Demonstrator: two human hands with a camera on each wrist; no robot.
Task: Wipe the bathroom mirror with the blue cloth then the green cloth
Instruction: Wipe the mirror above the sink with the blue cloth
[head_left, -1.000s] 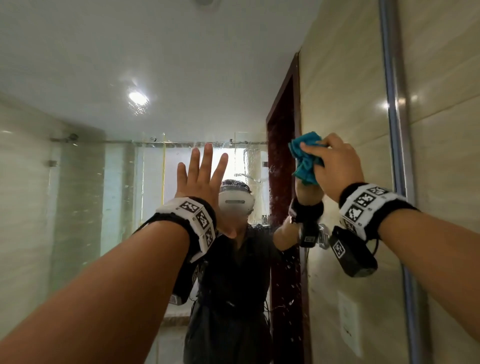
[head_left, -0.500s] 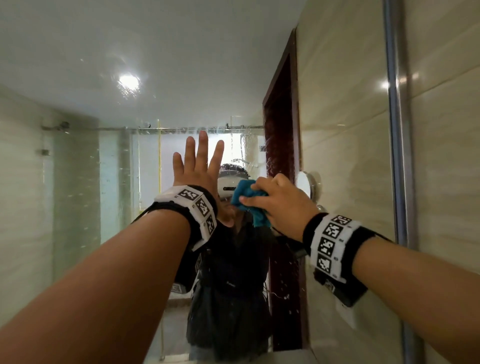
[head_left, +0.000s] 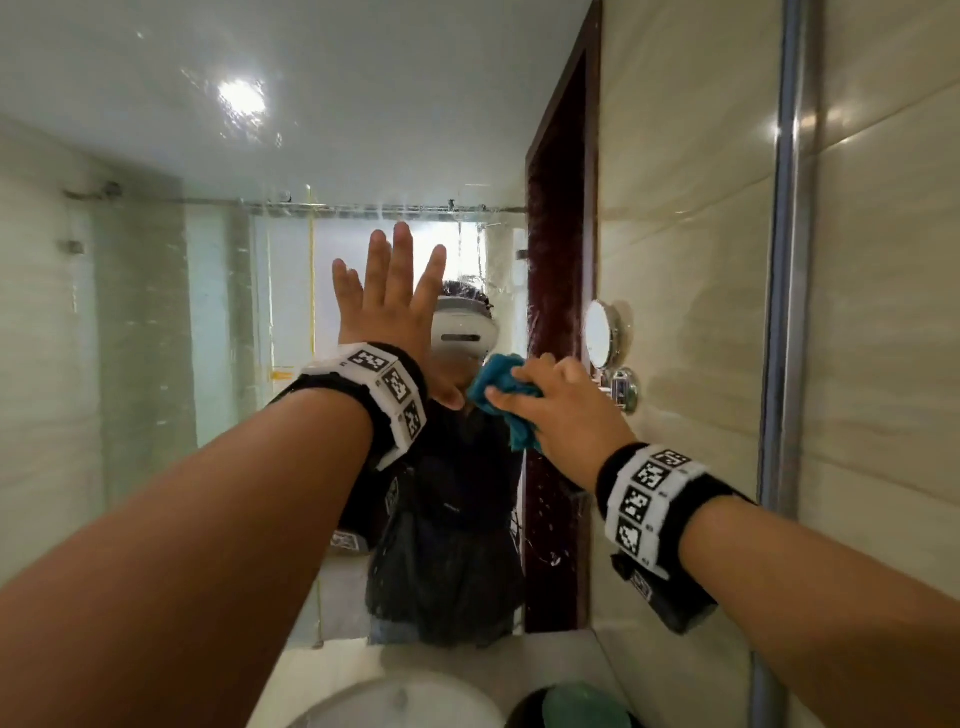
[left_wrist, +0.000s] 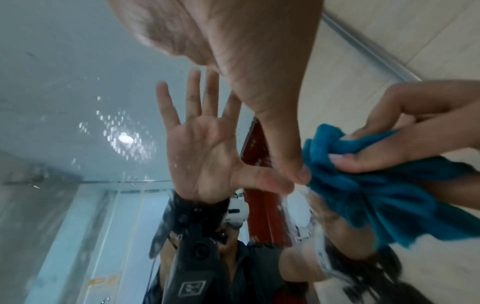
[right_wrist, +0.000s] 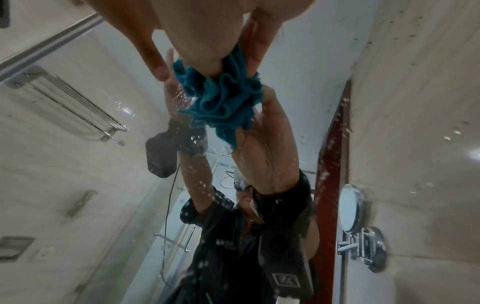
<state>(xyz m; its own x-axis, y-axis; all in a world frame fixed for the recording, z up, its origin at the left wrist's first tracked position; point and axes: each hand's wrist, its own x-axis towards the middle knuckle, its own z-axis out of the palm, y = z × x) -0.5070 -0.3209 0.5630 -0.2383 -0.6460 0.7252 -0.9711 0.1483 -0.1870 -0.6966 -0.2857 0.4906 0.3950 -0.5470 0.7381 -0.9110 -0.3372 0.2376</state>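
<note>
My right hand (head_left: 545, 402) grips a bunched blue cloth (head_left: 501, 389) and presses it against the wet bathroom mirror (head_left: 156, 260), just right of my left thumb. The cloth (left_wrist: 363, 181) shows crumpled under the fingers in the left wrist view, and its folds (right_wrist: 223, 96) meet their reflection in the right wrist view. My left hand (head_left: 395, 306) lies flat on the glass with fingers spread and straight, holding nothing. A green cloth (head_left: 582, 706) lies low on the counter by the sink. Water drops speckle the glass.
The mirror's metal frame edge (head_left: 784, 260) runs down the right, with tiled wall beyond. A white sink basin (head_left: 395, 701) sits below on the counter. A small round mirror on a chrome arm (head_left: 602, 332) shows near my right hand.
My right hand has swept the blue cloth down and left from the mirror's upper right to beside my left thumb. The left hand has stayed flat on the glass.
</note>
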